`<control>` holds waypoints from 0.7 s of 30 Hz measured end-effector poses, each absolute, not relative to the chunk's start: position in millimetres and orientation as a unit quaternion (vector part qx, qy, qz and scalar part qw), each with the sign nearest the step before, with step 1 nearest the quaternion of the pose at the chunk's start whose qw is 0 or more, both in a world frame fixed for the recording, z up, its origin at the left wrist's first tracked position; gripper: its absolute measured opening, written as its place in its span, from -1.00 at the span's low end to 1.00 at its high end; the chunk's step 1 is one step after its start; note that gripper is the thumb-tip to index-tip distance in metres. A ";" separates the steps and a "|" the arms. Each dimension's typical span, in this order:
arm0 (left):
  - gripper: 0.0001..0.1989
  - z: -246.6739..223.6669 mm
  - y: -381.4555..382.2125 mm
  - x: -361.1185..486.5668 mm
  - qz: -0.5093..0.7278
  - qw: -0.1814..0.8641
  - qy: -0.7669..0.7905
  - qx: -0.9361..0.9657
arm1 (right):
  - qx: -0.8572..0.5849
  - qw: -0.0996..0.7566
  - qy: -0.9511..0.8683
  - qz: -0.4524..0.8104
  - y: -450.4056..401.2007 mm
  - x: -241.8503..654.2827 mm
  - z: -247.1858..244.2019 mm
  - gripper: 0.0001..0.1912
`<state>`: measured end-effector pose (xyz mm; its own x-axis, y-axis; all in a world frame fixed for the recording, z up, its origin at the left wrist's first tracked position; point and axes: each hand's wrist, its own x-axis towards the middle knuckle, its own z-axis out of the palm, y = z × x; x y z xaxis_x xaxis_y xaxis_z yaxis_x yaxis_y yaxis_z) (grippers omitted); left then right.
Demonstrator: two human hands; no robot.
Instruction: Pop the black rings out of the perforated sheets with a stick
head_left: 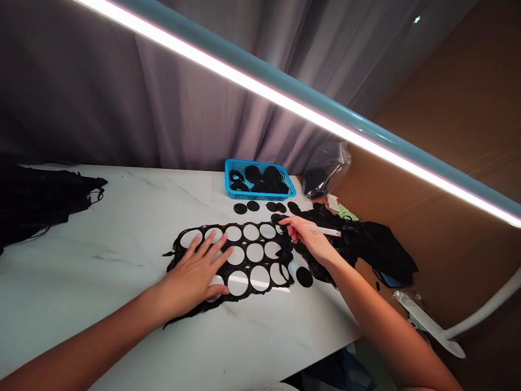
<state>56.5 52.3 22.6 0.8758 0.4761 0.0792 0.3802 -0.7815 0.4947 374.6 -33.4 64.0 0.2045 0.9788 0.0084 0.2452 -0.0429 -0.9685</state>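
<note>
A black sheet (246, 266) full of round cut-outs lies on the white table, whose surface shows through the holes. My left hand (199, 269) rests flat on the sheet's left part with its fingers spread. At the sheet's far right corner, my right hand (307, 236) is closed around a slim white pen-like tool (325, 231); its tip is hard to make out. Just by those fingertips is a black disc (277, 218). More black discs (240, 208) lie in a loose row beyond the sheet. Another dark disc (304, 277) sits at the sheet's right edge.
A blue plastic basket (260, 195) with black round pieces stands at the back. Beside it is a clear plastic bag (328, 168). Black scraps (382, 247) are heaped on the right, black fabric (44, 198) at far left. A bright tube lamp (285, 100) crosses overhead.
</note>
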 end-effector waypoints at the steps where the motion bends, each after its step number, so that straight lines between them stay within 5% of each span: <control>1: -0.32 26.2 47.3 72.7 0.108 0.274 0.203 0.934 | -0.618 0.468 -0.508 0.377 -31.5 375.2 58.8 -0.61; 4: -0.40 24.2 34.3 117.5 0.147 0.310 0.141 0.929 | -0.617 0.459 -0.525 0.364 -20.2 373.9 44.8 -0.69; 11: -0.36 0.0 27.3 135.0 0.023 0.137 0.154 0.978 | -0.606 0.496 -0.468 0.411 -23.8 370.7 23.2 -0.68; 21: -0.28 5.6 28.1 121.5 0.041 0.153 0.136 0.978 | -0.625 0.538 -0.429 0.369 -31.5 369.9 -4.6 -0.66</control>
<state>121.5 28.1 5.6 0.9599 0.2777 0.0377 0.2529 -0.9162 0.3109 369.9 -31.5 -4.6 0.3600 0.9330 0.0004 0.1382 -0.0529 -0.9890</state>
